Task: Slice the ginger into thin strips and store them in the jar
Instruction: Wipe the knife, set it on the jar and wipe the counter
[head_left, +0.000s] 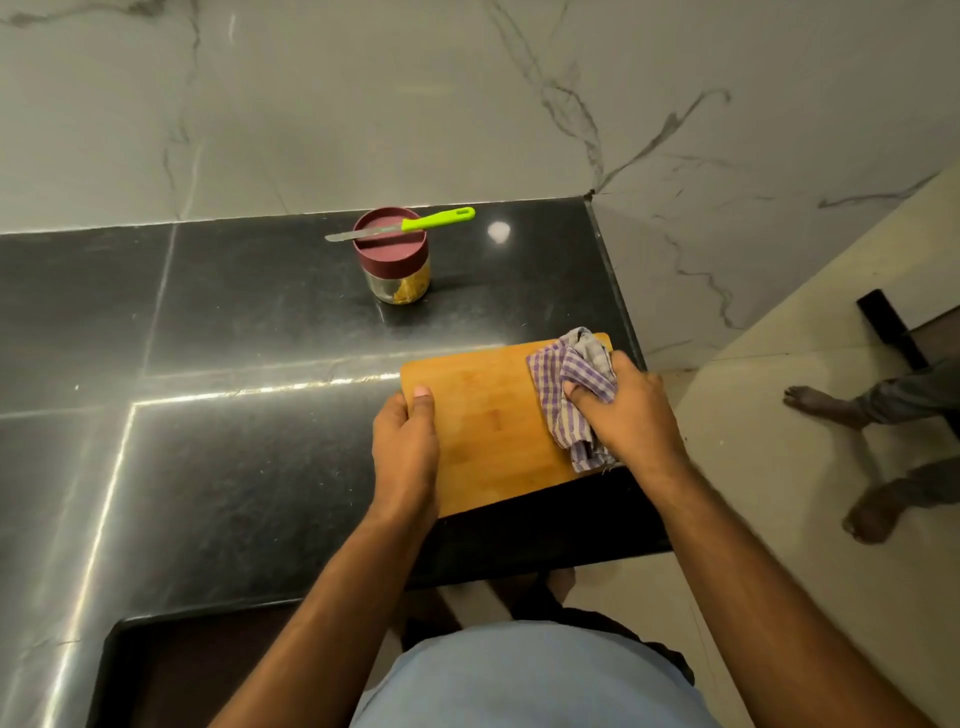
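Note:
A wooden cutting board (488, 426) lies near the right end of the black counter, its surface bare. My left hand (405, 441) grips the board's left edge, thumb on top. My right hand (631, 410) presses a purple-and-white checked cloth (569, 384) onto the board's right part. Farther back stands a glass jar (396, 283) with a maroon lid (390, 236) on it and yellowish strips inside. A knife with a green handle (415, 224) rests across the lid, blade pointing left.
The black stone counter (234, 338) meets a marble wall (363, 104) behind and ends just right of the board. Another person's bare feet (831, 405) stand on the tiled floor at the right. The counter's front edge (260, 608) is near my body.

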